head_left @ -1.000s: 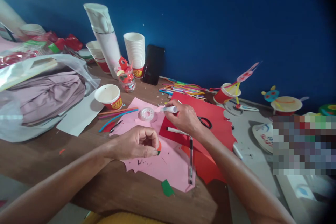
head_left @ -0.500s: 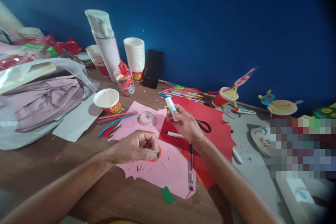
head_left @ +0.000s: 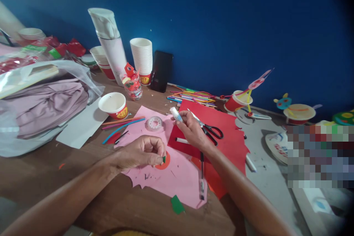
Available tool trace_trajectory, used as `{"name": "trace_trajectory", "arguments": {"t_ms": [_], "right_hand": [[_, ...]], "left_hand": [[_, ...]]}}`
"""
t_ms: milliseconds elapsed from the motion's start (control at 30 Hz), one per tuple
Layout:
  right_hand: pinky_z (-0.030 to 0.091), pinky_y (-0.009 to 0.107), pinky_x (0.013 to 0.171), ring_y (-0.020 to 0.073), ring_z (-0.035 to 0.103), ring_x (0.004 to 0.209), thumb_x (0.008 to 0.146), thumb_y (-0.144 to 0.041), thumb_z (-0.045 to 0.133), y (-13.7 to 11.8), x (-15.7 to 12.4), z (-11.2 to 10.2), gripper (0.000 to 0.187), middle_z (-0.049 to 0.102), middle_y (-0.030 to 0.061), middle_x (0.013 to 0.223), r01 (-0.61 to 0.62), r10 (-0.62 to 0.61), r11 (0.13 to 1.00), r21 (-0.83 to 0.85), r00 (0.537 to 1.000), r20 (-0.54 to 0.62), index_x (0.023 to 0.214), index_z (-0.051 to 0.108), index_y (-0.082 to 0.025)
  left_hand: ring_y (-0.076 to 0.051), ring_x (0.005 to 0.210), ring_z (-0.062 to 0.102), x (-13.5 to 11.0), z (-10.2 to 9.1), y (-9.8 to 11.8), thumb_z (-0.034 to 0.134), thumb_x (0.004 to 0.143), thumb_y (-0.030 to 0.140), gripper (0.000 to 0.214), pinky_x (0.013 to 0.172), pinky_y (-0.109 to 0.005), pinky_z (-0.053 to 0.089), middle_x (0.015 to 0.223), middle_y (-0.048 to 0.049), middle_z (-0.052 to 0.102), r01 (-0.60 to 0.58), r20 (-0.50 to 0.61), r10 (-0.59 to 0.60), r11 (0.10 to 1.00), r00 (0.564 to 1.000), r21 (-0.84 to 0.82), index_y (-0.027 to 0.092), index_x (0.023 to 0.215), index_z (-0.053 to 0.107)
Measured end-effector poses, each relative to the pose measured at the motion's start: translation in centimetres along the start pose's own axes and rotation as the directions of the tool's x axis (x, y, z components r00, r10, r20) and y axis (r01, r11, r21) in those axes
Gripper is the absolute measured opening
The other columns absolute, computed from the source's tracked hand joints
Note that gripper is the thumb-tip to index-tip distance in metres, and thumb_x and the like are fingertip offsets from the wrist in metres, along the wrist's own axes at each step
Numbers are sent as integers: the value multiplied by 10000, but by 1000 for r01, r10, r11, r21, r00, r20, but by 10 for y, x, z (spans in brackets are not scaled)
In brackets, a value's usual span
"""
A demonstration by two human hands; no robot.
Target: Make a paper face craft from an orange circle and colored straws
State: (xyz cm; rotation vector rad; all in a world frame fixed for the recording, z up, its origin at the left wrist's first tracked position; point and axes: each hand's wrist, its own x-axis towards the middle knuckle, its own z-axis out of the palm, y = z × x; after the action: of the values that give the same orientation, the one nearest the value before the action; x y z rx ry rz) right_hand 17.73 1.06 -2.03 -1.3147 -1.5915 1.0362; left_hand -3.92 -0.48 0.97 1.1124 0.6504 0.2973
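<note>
My left hand [head_left: 143,151] pinches a small green paper piece [head_left: 164,159] between thumb and fingertips. It is over an orange paper disc [head_left: 166,163], partly hidden, lying on a pink paper sheet [head_left: 179,188]. My right hand [head_left: 192,129] is wrapped round a white glue stick [head_left: 174,112], tilted up and to the left, above red paper [head_left: 229,151]. Behind that hand lie black-handled scissors [head_left: 217,132]. Below it are a white marker [head_left: 181,140] and a clear pen [head_left: 202,180]. A tape roll [head_left: 150,124] lies between both hands, farther back.
A paper bowl [head_left: 113,105], a cup stack [head_left: 141,59], a white flask [head_left: 112,49] and a black phone [head_left: 162,72] stand behind. Pipe cleaners [head_left: 190,97] lie near the blue wall. A plastic bag [head_left: 49,99] fills the left. A green scrap [head_left: 177,204] lies in front.
My right hand has moved slightly left and down, tilting the glue stick further and uncovering more of the scissors. My left hand has shifted slightly left, so more of the orange disc shows.
</note>
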Motion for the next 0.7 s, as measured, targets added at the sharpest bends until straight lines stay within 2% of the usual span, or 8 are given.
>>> {"name": "trace_trajectory", "arguments": {"t_ms": [100, 167, 333, 600, 700], "right_hand": [[474, 310, 781, 147, 631, 848, 859, -259, 462, 3, 2, 2, 350, 557, 89, 1104, 28, -26, 998, 57, 999, -29, 1188, 359, -200], [473, 317, 799, 155, 626, 884, 853, -243, 466, 3, 2, 3, 412, 544, 95, 1137, 41, -39, 998, 43, 999, -29, 1241, 331, -211], [455, 348, 845, 185, 599, 949, 827, -225, 487, 4, 1, 2, 211, 624, 59, 1025, 71, -75, 995, -70, 996, -58, 1035, 454, -213], [494, 320, 682, 210, 620, 851, 780, -201, 477, 14, -6, 1, 193, 651, 38, 968, -31, 8, 967, -253, 996, -93, 971, 482, -233], [492, 341, 739, 212, 625, 861, 747, -166, 485, 15, -5, 2, 260, 656, 36, 971, -1, -32, 961, -275, 993, -115, 998, 475, -234]], "left_hand": [[-54, 544, 453, -1, -1, 2, 711, 670, 256, 226, 482, -175, 347, 681, 6, 560, -40, -3, 40, 997, 999, -69, 136, 671, 519], [-51, 530, 470, 0, -3, 3, 718, 666, 244, 222, 477, -175, 352, 676, 9, 565, -49, -6, 49, 990, 999, -131, 138, 676, 523], [-62, 512, 507, 2, -6, 2, 740, 647, 267, 257, 448, -182, 339, 673, 6, 579, -61, 8, 64, 969, 998, -239, 143, 669, 516], [-70, 520, 514, 2, -7, 1, 742, 659, 253, 245, 462, -190, 325, 660, -9, 593, -66, 49, 89, 931, 995, -358, 141, 687, 526], [-68, 523, 512, 2, -7, 1, 728, 675, 234, 220, 472, -192, 322, 661, -8, 594, -70, 60, 99, 926, 993, -372, 141, 690, 529]]}}
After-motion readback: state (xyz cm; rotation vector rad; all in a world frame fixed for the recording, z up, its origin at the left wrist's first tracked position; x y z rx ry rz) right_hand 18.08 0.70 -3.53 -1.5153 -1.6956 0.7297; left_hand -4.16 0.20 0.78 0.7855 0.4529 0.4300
